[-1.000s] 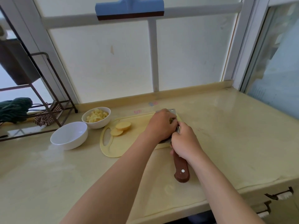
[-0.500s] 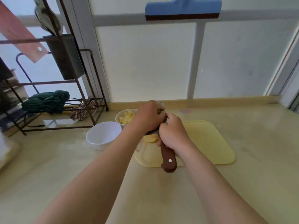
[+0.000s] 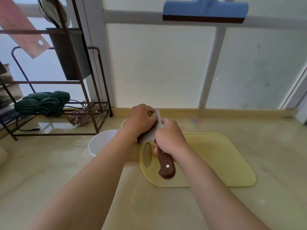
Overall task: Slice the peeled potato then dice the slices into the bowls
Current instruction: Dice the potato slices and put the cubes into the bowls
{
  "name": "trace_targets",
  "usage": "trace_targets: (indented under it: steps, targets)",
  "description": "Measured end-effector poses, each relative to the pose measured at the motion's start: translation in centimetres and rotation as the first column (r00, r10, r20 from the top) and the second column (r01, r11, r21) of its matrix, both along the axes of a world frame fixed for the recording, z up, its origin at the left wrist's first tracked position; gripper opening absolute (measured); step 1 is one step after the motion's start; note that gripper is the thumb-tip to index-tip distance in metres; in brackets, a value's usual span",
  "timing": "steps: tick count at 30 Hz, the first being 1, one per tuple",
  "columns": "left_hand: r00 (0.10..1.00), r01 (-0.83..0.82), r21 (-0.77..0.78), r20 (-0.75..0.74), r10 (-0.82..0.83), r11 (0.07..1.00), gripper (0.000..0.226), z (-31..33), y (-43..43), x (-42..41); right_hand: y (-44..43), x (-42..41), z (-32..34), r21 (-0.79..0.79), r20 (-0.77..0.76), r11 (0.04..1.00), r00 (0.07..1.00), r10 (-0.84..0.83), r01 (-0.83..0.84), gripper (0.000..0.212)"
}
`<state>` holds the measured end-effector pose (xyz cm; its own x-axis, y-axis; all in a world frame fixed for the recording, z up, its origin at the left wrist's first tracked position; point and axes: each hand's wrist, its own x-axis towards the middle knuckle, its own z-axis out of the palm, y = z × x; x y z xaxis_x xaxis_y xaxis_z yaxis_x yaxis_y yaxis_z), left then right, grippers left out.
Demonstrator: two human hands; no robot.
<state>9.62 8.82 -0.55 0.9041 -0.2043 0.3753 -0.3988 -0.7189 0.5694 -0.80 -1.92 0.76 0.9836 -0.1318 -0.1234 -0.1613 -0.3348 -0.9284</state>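
Cleaver shifted left over far bowl, right hand clamped on handle — left hand cupped against blade, white bowl beside

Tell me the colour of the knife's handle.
Reddish-brown wooden knife handle with one pale rivet, gripped by the right hand; head view.

A glossy beige bench fills the lower view. At ten o'clock a dark metal rack stands on it against the window. A crumpled green striped cloth lies on the rack's low shelf, with a brown checked cloth just beside it at its three o'clock. A dark rectangular container hangs in the rack's upper part. At twelve o'clock a blue squeegee sits on the white window frame, above frosted panes.
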Motion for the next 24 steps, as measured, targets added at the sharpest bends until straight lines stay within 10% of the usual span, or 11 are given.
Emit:
trace_targets:
  steps: [24]
  targets:
    - [0.999, -0.049, 0.208, -0.003, 0.051, 0.977, 0.025, -1.3, 1.7, 0.2, -4.7, -1.4, 0.7, -0.183, 0.027, 0.983, 1.000, -0.005, 0.009, 0.050]
